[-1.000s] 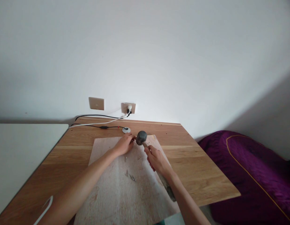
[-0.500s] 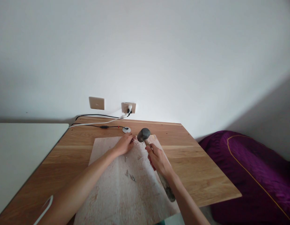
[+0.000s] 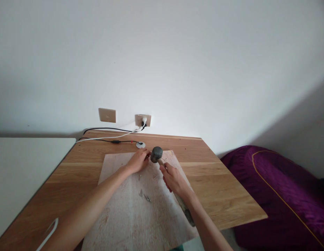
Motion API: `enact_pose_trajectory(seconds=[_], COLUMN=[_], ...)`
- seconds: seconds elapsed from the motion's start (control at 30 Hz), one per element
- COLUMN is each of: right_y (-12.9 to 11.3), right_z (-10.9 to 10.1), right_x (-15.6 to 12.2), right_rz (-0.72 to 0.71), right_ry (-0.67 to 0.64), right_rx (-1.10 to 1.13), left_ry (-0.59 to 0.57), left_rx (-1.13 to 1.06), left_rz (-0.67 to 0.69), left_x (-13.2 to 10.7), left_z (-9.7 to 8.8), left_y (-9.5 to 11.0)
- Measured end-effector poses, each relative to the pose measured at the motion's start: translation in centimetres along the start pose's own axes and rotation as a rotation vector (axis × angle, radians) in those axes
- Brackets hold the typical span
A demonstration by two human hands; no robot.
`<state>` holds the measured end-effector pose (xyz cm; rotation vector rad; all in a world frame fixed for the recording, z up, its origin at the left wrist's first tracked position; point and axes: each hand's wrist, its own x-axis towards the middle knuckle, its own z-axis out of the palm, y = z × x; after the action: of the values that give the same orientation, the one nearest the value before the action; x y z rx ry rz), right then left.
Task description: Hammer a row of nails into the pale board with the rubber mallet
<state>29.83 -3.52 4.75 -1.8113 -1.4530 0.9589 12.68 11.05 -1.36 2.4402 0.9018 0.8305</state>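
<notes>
My right hand (image 3: 173, 179) is wrapped round the wooden handle of a hammer (image 3: 157, 154). The dark round hammer head is low over the far part of a pale worn board (image 3: 137, 209), right beside my left fingertips. My left hand (image 3: 138, 161) rests on that board with its fingers pinched together near the hammer head; what they pinch is too small to make out. Several small nails (image 3: 145, 197) lie loose on the board between my arms.
The board lies on a wooden table (image 3: 221, 195) against a white wall. Black and white cables (image 3: 112, 136) run along the far edge to a wall socket (image 3: 143, 120). A white surface (image 3: 23, 164) adjoins on the left, a purple cushion (image 3: 277, 195) on the right.
The hammer head went up and right half a second ago and has now come back down and left, next to my left fingertips. My left hand stayed put.
</notes>
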Motion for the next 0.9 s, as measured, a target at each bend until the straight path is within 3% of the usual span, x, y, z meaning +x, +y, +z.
enact_pose_trajectory(seconds=[0.47,0.9], right_y=[1.3,0.2], right_z=[-0.8,0.1], right_x=[0.1,0.0], right_rz=[0.002,0.005], right_ry=[0.051,0.038], right_rx=[0.064,-0.016], left_ry=[-0.069,-0.052], left_rx=[-0.1,-0.092], left_rz=[0.041,-0.048], left_x=[0.1,-0.1], left_z=[-0.4,-0.2], left_y=[0.7,0.6])
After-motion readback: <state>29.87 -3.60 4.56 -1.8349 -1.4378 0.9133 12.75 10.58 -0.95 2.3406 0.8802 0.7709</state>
